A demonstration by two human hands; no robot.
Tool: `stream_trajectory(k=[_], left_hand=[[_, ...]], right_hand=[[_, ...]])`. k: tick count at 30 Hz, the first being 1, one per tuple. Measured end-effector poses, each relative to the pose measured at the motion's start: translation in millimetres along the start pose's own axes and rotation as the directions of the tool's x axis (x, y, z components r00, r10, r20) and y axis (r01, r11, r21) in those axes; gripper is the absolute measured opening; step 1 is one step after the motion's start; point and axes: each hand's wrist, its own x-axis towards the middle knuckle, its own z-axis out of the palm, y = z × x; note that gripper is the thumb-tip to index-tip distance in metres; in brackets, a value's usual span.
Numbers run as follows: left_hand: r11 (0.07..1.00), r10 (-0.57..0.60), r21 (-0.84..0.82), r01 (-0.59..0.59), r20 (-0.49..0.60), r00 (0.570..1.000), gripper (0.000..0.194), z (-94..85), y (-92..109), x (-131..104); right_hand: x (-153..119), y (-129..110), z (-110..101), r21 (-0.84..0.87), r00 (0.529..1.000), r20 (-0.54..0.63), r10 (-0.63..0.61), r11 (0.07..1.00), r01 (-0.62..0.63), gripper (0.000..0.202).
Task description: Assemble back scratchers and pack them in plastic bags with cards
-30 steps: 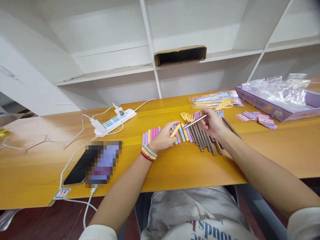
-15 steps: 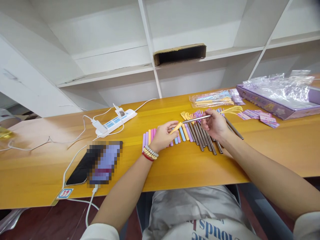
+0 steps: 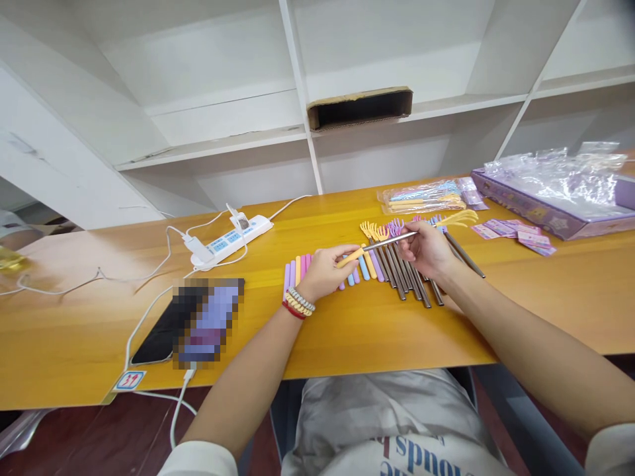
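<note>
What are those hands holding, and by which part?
Left fingers hold a yellow handle by its body, one end jutting out; right fingers hold a metal rod near its yellow claw.

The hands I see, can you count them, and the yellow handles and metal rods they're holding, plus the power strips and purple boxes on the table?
Left hand and right hand: 2
Held yellow handle: 1
Held metal rod: 1
Power strip: 1
Purple box: 1
Total: 6
</note>
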Motion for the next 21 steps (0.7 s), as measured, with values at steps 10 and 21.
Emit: stream_trajectory(k=[10, 21], left_hand=[[0.909, 0.252, 0.333, -0.249, 0.037, 0.967, 0.028, -3.1, 3.9, 0.8], [0.96, 0.183, 0.188, -0.208, 0.142, 0.973, 0.038, -5.9, 10.0, -0.2]], right_hand=[[-2.4, 7.3, 2.2, -0.092, 0.994, 0.105, -0.038, 0.995, 0.048, 0.014], [-11.1, 10.4, 8.5, -0.098, 0.949, 0.263, -0.172, 0.974, 0.204, 0.014]])
